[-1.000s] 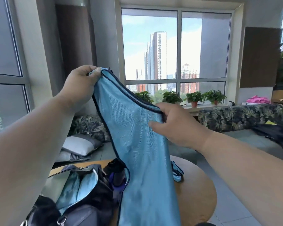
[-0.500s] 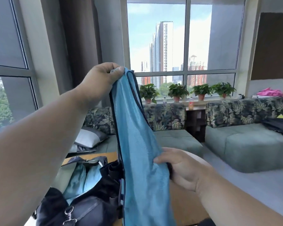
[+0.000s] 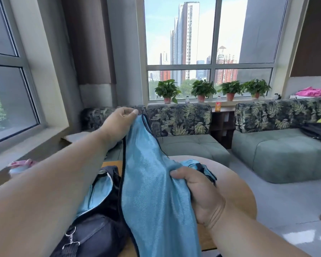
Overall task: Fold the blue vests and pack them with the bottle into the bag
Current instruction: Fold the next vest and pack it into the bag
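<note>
From the head camera, you are looking down past both forearms at a round wooden table in a lounge with sofas and a window. Your left hand is holding up the top edge of a blue vest, its fingers pinching the dark trim. Your right hand is gripping the vest lower down, fingers curled round a bunch of the cloth. The vest is hanging between your 2 hands, above the table and just in front of the open dark bag. Blue cloth is showing inside the bag's mouth, and another blue piece is lying on the table beyond your right hand. No bottle is identifiable.

You appear to be folding this vest lengthwise. The next move probably calls for bringing the 2 ends together, then lowering the fold into the bag.
</note>
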Available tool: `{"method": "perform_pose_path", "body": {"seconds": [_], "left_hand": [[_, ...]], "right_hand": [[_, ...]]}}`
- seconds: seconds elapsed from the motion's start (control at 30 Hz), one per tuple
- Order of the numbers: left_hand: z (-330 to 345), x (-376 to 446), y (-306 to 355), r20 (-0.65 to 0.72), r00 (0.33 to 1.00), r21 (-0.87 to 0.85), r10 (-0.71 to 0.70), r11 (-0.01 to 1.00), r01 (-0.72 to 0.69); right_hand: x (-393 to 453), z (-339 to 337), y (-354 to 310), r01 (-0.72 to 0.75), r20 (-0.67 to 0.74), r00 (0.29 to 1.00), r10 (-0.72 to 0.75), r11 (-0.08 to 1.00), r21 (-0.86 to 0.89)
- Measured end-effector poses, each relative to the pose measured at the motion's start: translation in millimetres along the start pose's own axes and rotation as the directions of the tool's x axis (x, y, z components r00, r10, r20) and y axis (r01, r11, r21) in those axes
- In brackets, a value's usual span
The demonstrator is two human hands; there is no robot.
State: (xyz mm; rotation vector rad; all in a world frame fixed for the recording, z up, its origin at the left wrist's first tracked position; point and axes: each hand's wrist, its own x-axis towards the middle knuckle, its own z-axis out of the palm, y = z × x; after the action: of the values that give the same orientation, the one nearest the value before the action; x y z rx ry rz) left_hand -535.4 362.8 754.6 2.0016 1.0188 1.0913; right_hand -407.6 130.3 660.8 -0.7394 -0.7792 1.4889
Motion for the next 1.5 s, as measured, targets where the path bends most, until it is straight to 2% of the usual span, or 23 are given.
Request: {"method": "perform_pose_path", "body": {"seconds": [0.07,0.2,0.33,0.4,0.5,0.53,0.63,0.83,1.0,1.13,1.27,1.37,1.5], "left_hand": [[18,-11,-37,0.091,0.988,0.006,-0.127,0.992,0.127],[38,-53,-86,0.220,0.927,-0.211,-0.303,0.913,0.349],[43,-119,-124,0.142,0.832,-0.355,-0.536,0.757,0.548],[44,-149,-134,0.248,0.793,-0.360,-0.557,0.707,0.609],[53,-176,-143,0.515,0.678,-0.445,-0.525,0.512,0.735],[55,-183,-142,0.567,0.666,-0.446,-0.484,0.499,0.743],[69,-197,-142,0.651,0.695,-0.467,-0.305,0.560,0.684],[90,-205,-120,0.672,0.729,-0.594,-0.130,0.493,0.635],[87,-200,-114,0.635,0.750,-0.666,-0.185,0.361,0.653],[73,-194,-108,0.592,0.765,-0.682,-0.254,0.348,0.643],[57,-184,-103,0.561,0.788,-0.681,-0.252,0.402,0.613],[49,-177,-98,0.507,0.820,-0.642,-0.268,0.517,0.566],[42,-174,-94,0.408,0.870,-0.575,-0.278,0.662,0.481]], "right_hand": [[5,-2,2,0.019,-0.045,0.999,-0.018,0.999,0.029],[16,-12,7,0.002,-0.150,0.989,0.003,0.999,0.033],[28,-20,11,0.011,-0.227,0.974,-0.002,0.999,0.036],[33,-22,11,0.027,-0.236,0.972,-0.016,0.999,0.043],[40,-21,11,0.045,-0.228,0.973,-0.029,0.997,0.062],[43,-20,12,0.049,-0.219,0.975,-0.032,0.996,0.073],[46,-14,12,0.062,-0.211,0.977,-0.039,0.993,0.103],[45,-14,11,0.051,-0.248,0.968,-0.022,0.993,0.109],[39,-24,13,0.053,-0.309,0.951,-0.016,0.993,0.110],[38,-38,9,0.048,-0.340,0.940,-0.007,0.993,0.111],[31,-48,13,0.009,-0.333,0.943,0.000,1.000,0.027],[23,-57,27,-0.106,-0.262,0.962,0.078,0.990,-0.096],[18,-69,27,-0.022,-0.208,0.978,0.012,0.999,-0.047]]}}
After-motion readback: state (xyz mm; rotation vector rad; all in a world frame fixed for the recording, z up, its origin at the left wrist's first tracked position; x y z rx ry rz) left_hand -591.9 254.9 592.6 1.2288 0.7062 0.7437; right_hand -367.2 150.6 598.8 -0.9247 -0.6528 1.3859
